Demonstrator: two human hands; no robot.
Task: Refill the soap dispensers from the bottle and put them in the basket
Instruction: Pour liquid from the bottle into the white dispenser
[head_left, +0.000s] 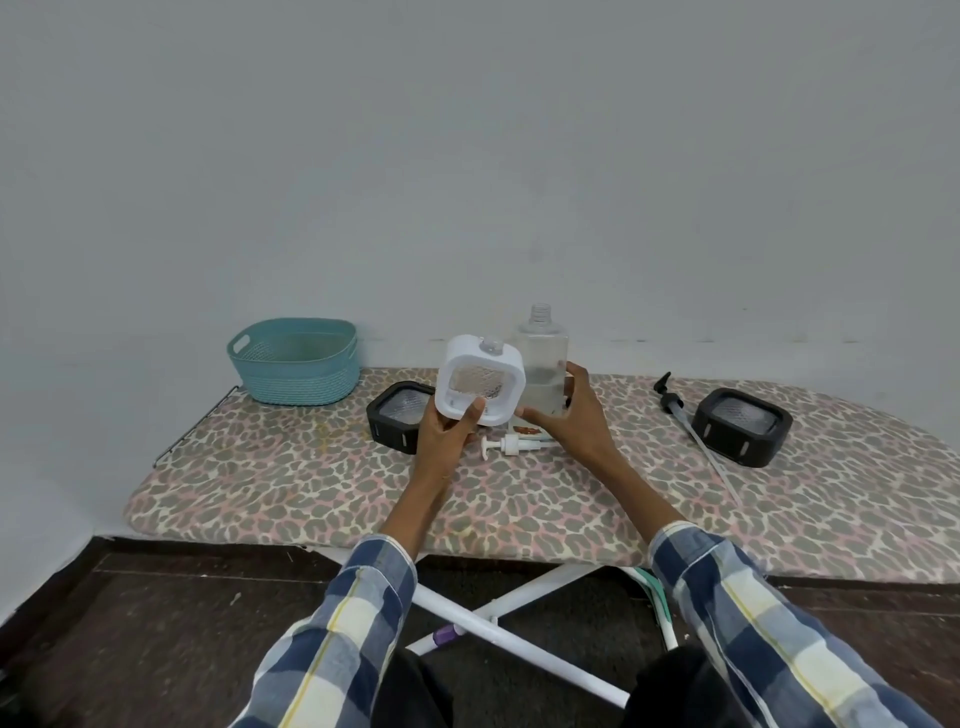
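Observation:
My left hand grips a white square soap dispenser by its lower edge and holds it tilted up above the board. My right hand is wrapped around the lower part of a clear plastic bottle that stands upright with its neck uncapped and some clear liquid inside. One black square dispenser lies just left of my left hand, another black dispenser at the right. The teal basket stands at the board's far left.
Everything rests on an ironing board with a leopard-print cover, against a pale wall. A white pump head lies under my hands, and a black pump with a long tube lies right of the bottle. The board's white legs cross below.

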